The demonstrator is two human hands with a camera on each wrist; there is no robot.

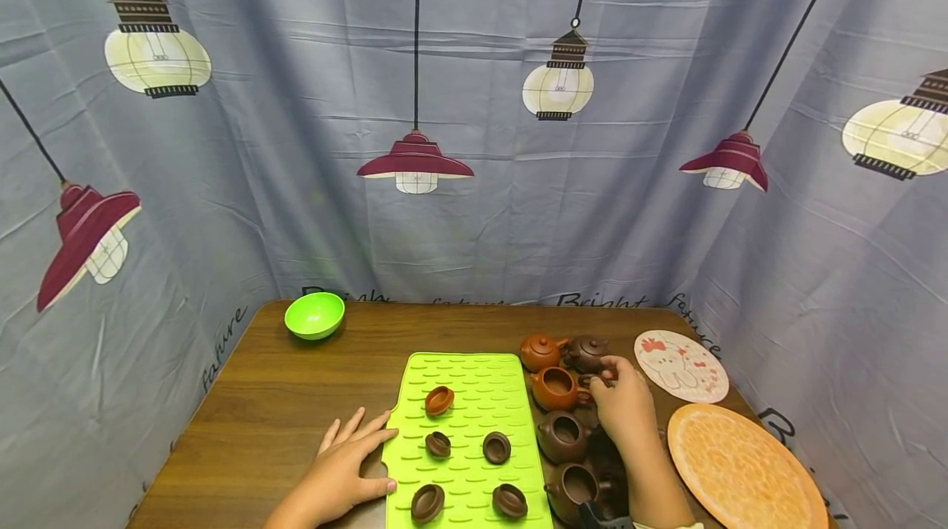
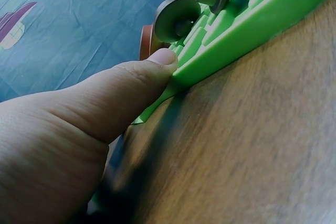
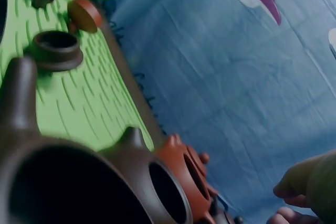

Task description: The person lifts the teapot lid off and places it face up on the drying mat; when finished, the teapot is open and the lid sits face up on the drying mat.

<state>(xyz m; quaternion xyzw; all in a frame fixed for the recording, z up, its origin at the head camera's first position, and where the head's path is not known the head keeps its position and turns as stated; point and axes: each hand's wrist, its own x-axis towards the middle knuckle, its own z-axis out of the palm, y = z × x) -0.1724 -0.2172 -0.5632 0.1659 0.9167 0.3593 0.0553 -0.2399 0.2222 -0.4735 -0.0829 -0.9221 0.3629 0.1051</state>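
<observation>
My left hand rests at the left edge of the green mat, fingers spread and fingertips touching its rim. Upside-down on the mat lie a reddish-brown teapot lid and several dark brown lids. My right hand is over the teapots right of the mat, thumb and forefinger bent near a dark teapot; whether they grip anything is unclear. A lidded orange teapot stands beside that one. Nearer are a lidless orange teapot and lidless dark teapots. My right forearm hides part of the group.
A bright green bowl stands at the back left of the wooden table. Toward the right lie a round rabbit-print mat and a larger orange-patterned round mat. A lamp-print curtain hangs behind the table.
</observation>
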